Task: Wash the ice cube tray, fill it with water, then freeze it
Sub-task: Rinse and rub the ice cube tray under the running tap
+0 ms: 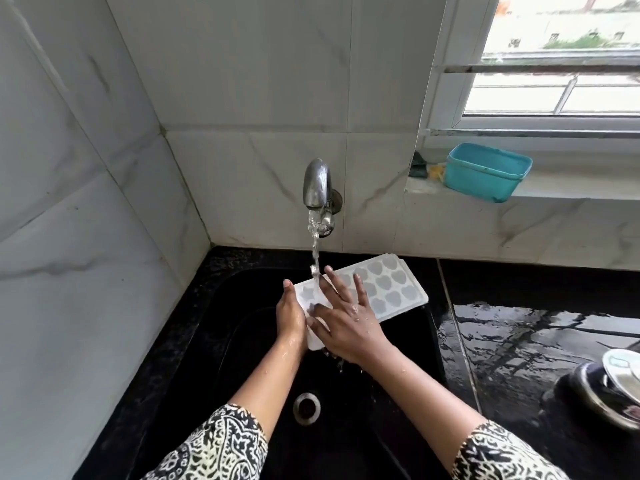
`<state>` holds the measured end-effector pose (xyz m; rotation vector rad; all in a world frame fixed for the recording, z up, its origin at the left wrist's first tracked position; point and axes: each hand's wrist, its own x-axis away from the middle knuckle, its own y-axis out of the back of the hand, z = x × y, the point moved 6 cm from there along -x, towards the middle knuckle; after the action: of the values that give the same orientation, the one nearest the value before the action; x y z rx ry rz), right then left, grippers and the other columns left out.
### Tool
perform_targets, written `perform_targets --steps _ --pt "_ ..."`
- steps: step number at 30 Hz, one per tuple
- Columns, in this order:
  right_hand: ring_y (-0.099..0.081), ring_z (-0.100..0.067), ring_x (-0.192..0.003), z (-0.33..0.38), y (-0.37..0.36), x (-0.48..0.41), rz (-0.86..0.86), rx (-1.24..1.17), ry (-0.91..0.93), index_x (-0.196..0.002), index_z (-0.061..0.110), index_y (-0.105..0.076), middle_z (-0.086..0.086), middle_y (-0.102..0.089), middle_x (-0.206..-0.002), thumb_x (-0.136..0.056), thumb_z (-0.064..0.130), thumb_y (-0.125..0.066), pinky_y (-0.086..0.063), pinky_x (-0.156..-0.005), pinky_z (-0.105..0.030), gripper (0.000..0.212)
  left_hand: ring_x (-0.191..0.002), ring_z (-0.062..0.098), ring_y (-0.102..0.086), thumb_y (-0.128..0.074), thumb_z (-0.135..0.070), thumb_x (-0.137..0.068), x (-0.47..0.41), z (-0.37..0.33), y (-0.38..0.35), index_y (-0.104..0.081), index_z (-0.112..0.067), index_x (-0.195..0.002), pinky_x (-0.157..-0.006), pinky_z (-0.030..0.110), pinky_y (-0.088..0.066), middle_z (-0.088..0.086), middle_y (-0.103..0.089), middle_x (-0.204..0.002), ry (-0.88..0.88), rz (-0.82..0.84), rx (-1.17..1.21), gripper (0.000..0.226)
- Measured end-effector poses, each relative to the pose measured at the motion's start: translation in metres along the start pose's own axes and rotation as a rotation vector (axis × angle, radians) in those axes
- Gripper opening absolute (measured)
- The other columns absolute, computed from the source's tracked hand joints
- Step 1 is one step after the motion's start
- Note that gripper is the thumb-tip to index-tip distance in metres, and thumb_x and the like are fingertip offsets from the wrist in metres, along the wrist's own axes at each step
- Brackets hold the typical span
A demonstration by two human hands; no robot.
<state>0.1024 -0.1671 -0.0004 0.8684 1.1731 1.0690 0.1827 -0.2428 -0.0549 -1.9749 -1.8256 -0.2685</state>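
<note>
— what does the ice cube tray (391, 289) look like?
— white and long, with rows of heart-shaped pockets facing up. it's in the middle of the frame, held over the back of the black sink (242, 341), with its far end pointing to the upper right.
— and the water?
— a stream (314, 247) falls from the steel tap (317, 183) on the wall and lands on the left part of the tray, right by the fingers.
— the left hand?
— the left hand (291, 315) grasps the tray's near left edge, thumb up along the side. its fingers go under the tray, where i can't see them.
— the right one?
— the right hand (346, 320) lies flat on top of the tray, wet, fingers straight and spread over the pockets, gripping nothing.
— anything else about?
— a teal tub (485, 171) on the window ledge at upper right, and steel dishes (613, 389) on the wet black tabletop (519, 341) at the right edge.
</note>
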Motion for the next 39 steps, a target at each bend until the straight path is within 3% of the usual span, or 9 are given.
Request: perform_targets --steps 2,6,9,12,18,23,27,34,39 --pt "0.001 -0.014 -0.148 0.006 0.000 -0.002 -0.052 0.015 0.010 -0.090 0.024 -0.072 -0.001 -0.015 -0.159 -0.095 0.046 -0.035 0.005 -0.116 -0.049 0.043 -0.083 0.028 -0.069 -0.035 -0.050 -0.100 0.001 -0.001 -0.002 -0.068 -0.004 -0.101 -0.081 0.036 -0.054 0.014 -0.072 -0.089 0.028 0.006 0.000 0.057" --pt "0.036 -0.003 -0.135 -0.001 -0.011 -0.002 0.186 -0.307 -0.129 -0.130 0.028 -0.056 0.013 0.019 -0.154 -0.101 0.044 -0.030 0.021 -0.113 -0.042 0.043 -0.087 0.030 -0.069 -0.036 -0.049 -0.100 -0.007 -0.005 -0.001 -0.067 -0.002 -0.097 -0.086 0.039 -0.054 0.018 -0.071 -0.096 0.006 -0.007 0.010 0.056" --pt "0.034 -0.004 -0.136 -0.012 -0.009 -0.004 0.222 -0.157 -0.062 -0.122 0.033 -0.061 0.011 0.014 -0.157 -0.098 0.052 -0.020 0.024 -0.111 -0.041 0.051 -0.081 0.028 -0.069 -0.037 -0.049 -0.099 -0.005 0.004 -0.003 -0.068 -0.004 -0.097 -0.075 0.033 -0.055 0.014 -0.072 -0.088 -0.003 0.022 -0.015 0.055" --pt "0.023 -0.008 -0.142 -0.003 -0.002 -0.007 0.088 -0.029 0.031 -0.104 0.025 -0.070 0.009 0.006 -0.157 -0.090 0.059 -0.014 0.019 -0.113 -0.045 0.067 -0.096 0.034 -0.067 -0.039 -0.051 -0.097 -0.001 0.010 -0.008 -0.066 -0.003 -0.107 -0.089 0.041 -0.051 0.019 -0.070 -0.100 0.002 0.041 0.021 0.056" --pt "0.034 -0.001 -0.136 -0.013 -0.011 0.007 0.266 -0.284 -0.035 -0.136 0.032 -0.050 0.016 0.019 -0.155 -0.097 0.056 -0.022 0.024 -0.111 -0.034 0.053 -0.084 0.026 -0.068 -0.036 -0.051 -0.099 -0.006 0.004 -0.004 -0.067 -0.008 -0.096 -0.083 0.039 -0.053 0.013 -0.071 -0.094 -0.014 0.024 0.003 0.053" --pt "0.013 -0.011 -0.146 -0.010 -0.001 -0.001 0.066 -0.029 0.207 -0.103 0.029 -0.068 0.002 -0.006 -0.160 -0.094 0.064 -0.015 0.006 -0.115 -0.049 0.064 -0.109 0.027 -0.062 -0.035 -0.059 -0.095 -0.001 0.011 -0.008 -0.060 -0.005 -0.120 -0.099 0.046 -0.047 0.008 -0.064 -0.120 0.005 0.092 -0.025 0.065" --pt "-0.005 -0.017 -0.148 -0.016 0.002 -0.002 -0.030 0.089 0.304 -0.104 0.033 -0.069 -0.003 -0.014 -0.159 -0.094 0.061 -0.030 -0.008 -0.114 -0.053 0.050 -0.094 0.027 -0.069 -0.030 -0.059 -0.097 0.000 0.007 -0.005 -0.066 -0.011 -0.112 -0.084 0.038 -0.054 0.012 -0.071 -0.104 0.006 0.077 -0.018 0.062" --pt "0.022 -0.004 -0.143 -0.008 0.000 0.001 0.121 -0.196 -0.023 -0.109 0.025 -0.067 0.006 0.001 -0.161 -0.087 0.071 -0.011 0.013 -0.115 -0.043 0.075 -0.092 0.030 -0.069 -0.034 -0.054 -0.098 0.001 0.010 -0.010 -0.066 -0.003 -0.104 -0.088 0.041 -0.053 0.019 -0.070 -0.102 0.019 0.055 0.121 0.061" --pt "0.045 -0.004 -0.128 0.002 -0.006 0.006 0.257 -0.375 -0.261 -0.131 0.020 -0.055 0.004 0.027 -0.155 -0.099 0.053 -0.022 0.026 -0.110 -0.039 0.056 -0.100 0.036 -0.067 -0.034 -0.060 -0.096 0.005 0.015 -0.008 -0.065 0.002 -0.108 -0.096 0.046 -0.049 0.025 -0.068 -0.109 0.037 0.073 0.191 0.071"
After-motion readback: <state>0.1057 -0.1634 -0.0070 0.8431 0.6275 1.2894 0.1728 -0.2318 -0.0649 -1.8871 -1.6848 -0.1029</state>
